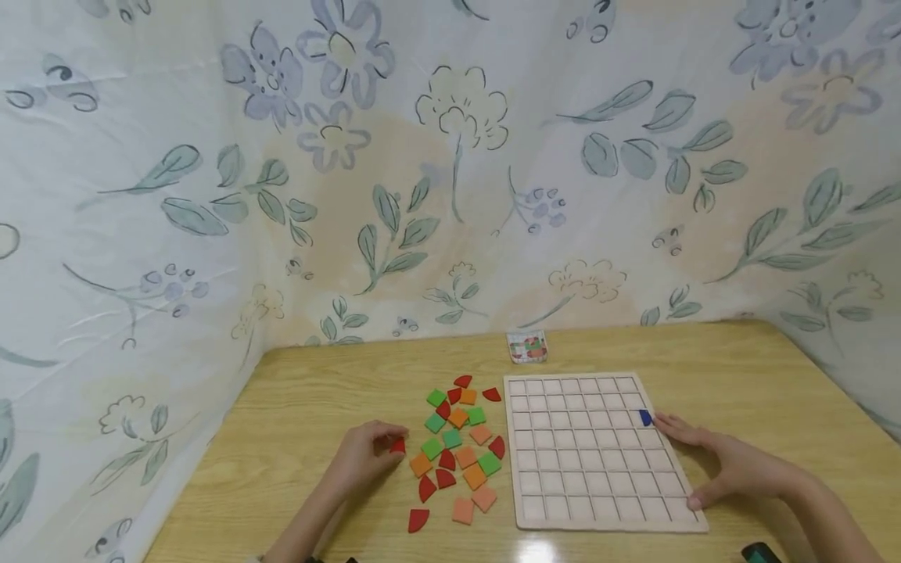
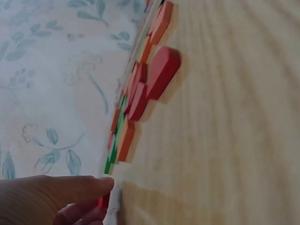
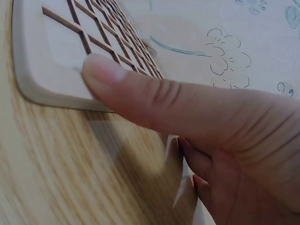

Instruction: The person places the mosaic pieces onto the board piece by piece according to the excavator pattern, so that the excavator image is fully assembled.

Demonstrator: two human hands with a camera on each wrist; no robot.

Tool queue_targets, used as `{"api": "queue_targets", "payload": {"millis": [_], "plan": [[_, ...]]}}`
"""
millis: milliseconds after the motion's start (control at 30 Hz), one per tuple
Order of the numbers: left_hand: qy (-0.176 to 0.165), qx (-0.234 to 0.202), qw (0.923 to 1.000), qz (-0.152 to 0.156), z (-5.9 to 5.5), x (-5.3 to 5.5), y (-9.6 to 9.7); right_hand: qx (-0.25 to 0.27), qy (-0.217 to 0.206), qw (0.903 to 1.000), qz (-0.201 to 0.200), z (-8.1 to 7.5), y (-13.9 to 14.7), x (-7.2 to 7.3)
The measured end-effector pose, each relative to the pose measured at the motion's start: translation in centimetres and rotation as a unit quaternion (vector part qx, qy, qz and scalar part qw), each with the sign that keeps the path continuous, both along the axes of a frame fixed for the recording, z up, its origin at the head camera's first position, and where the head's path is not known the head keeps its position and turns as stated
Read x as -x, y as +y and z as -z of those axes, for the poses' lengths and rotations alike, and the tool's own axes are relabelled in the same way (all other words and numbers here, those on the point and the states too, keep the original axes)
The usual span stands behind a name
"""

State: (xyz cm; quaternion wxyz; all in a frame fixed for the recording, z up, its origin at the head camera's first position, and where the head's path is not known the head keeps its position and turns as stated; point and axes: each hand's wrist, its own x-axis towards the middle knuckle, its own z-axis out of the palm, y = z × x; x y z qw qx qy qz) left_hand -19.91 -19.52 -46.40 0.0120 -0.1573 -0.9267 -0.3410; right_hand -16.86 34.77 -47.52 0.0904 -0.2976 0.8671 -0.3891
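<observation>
At the left of the loose tiles in the head view, my left hand (image 1: pixel 369 456) pinches a red quarter-circle tile (image 1: pixel 397 445) between thumb and fingers. The left wrist view shows the same red tile (image 2: pixel 104 201) under the fingertip, its lower part cut off. A pale wooden grid board (image 1: pixel 591 452) lies flat to the right. My right hand (image 1: pixel 732 461) rests at its right edge, fingers extended beside a blue tile (image 1: pixel 645 417) with a curved side. In the right wrist view the thumb (image 3: pixel 105 70) presses on the board's corner (image 3: pixel 51 89).
Loose red, orange and green tiles (image 1: pixel 451 439) are scattered between my left hand and the board. A small card with a coloured pattern (image 1: pixel 528 347) lies behind the board. Floral cloth (image 1: pixel 457 195) encloses the wooden table (image 1: pixel 317 375). A dark object (image 1: pixel 760 553) is at the lower right.
</observation>
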Motion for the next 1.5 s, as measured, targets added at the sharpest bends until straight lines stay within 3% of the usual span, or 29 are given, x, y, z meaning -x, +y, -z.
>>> {"api": "queue_targets", "payload": {"millis": [167,300,600,900,1167,1500], "plan": [[-0.002,-0.032,0.9994,-0.016,-0.4,0.5,0.3,0.004,0.009,0.9999,-0.002,0.3,0.1,-0.4],[-0.001,-0.041,0.9991,-0.006,-1.2,1.0,1.1,0.009,0.002,0.9999,-0.007,0.3,0.1,-0.3],[-0.025,-0.037,0.9951,0.088,-2.3,2.7,6.1,0.013,-0.016,0.9998,-0.005,0.1,-0.1,-0.1],[-0.036,-0.044,0.9870,0.151,-2.3,4.4,12.4,0.026,-0.023,0.9993,-0.011,-0.2,-0.2,0.2],[-0.053,-0.061,0.9867,0.141,-1.6,5.7,16.8,0.023,-0.023,0.9994,-0.013,-0.2,0.0,0.1],[-0.027,-0.058,0.9894,0.130,-1.1,6.8,22.1,0.022,-0.028,0.9993,-0.004,0.1,0.1,-0.1]]}}
